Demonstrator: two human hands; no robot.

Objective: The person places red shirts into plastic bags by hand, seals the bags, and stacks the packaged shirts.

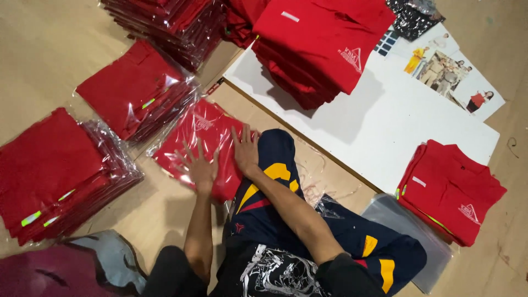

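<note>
Both hands flat, fingers spread, no grip closed: left hand (199, 168) and right hand (246, 148) press bagged red shirt (201, 137) on floor (49, 49), between knee (278, 159) and bagged stack (135, 93).

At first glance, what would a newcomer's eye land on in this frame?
Red everywhere: both hands, left hand and right hand, press flat on a bagged red shirt at centre. Stacks of bagged shirts fill the left, and unbagged red shirts pile on a white board at top.

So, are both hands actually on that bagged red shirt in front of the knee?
Touching. The head view shows the left hand and right hand pressed flat on the bagged red shirt.
</note>
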